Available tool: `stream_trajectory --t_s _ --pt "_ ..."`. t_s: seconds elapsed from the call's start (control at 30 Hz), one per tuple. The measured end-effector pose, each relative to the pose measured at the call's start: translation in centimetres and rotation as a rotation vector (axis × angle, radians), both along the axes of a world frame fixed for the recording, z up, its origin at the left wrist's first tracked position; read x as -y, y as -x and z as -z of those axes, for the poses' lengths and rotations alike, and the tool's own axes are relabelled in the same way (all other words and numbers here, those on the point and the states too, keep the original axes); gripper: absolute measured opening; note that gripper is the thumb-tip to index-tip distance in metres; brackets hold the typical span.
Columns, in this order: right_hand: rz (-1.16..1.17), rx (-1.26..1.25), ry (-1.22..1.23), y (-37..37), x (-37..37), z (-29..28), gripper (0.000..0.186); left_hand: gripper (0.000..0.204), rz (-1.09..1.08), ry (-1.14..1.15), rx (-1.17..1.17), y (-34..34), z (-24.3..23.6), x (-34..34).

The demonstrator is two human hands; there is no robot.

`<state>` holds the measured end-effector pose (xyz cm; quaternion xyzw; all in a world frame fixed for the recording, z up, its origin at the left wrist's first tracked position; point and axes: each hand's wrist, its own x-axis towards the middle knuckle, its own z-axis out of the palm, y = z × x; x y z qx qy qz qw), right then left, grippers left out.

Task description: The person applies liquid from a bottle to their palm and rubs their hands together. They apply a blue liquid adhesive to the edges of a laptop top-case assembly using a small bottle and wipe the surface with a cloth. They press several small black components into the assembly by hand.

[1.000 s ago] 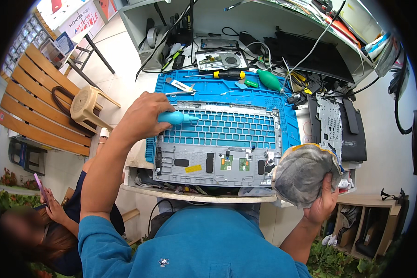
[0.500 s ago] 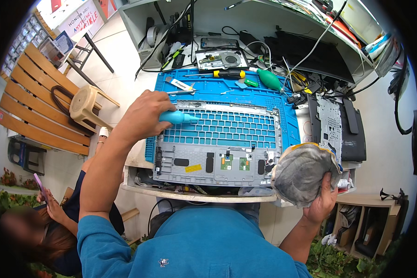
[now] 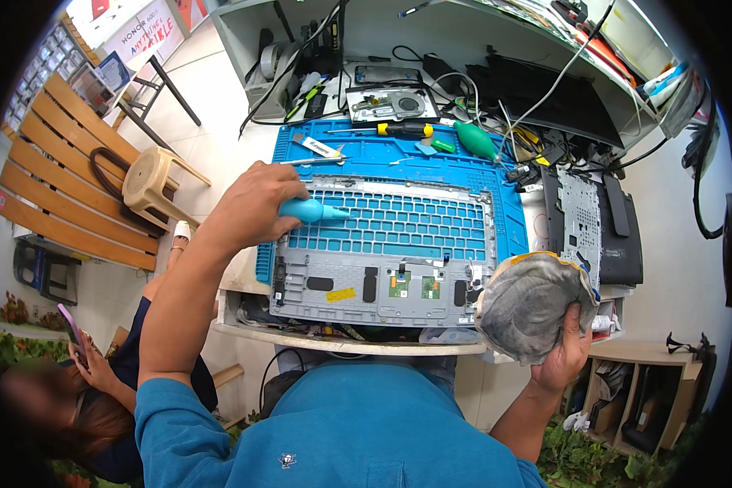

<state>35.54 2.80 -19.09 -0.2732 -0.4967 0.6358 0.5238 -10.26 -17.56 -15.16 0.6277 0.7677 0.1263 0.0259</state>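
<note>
My left hand (image 3: 260, 203) is closed round a light-blue squeeze bulb (image 3: 307, 211) with a narrow nozzle. Its tip points right, over the upper left of the key openings in a grey laptop keyboard frame (image 3: 333, 307). That frame lies on a blue work mat (image 3: 508, 213), and the mat shows through its grid. Two small green boards and a yellow strip sit along the frame's near part. In my right hand (image 3: 568, 355), gripped by its lower right edge, is a round, stained grey cloth (image 3: 529, 305) beside the frame's near right corner.
A yellow-black screwdriver (image 3: 404, 130) and a green blower bulb (image 3: 475, 141) lie on the mat's far part. Behind are a silver laptop part (image 3: 392, 104) and tangled cables. Dark laptop parts (image 3: 620, 232) are at the right. A person holding a phone (image 3: 70, 327) is at the lower left.
</note>
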Motion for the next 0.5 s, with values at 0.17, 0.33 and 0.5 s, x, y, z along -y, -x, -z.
stream_trajectory --t_s 0.17,0.33,0.5 --pt "-0.003 -0.002 0.016 0.2 0.0 0.0 0.041 0.036 0.010 -0.058 0.008 0.3 0.5 0.6" --pt "0.004 0.007 0.016 0.1 0.0 0.1 0.041 0.036 0.010 -0.055 0.008 0.0 0.4 0.6" --pt "0.008 0.008 0.021 0.1 0.1 0.1 0.042 0.037 -0.001 -0.024 0.016 0.5 0.3 1.2"
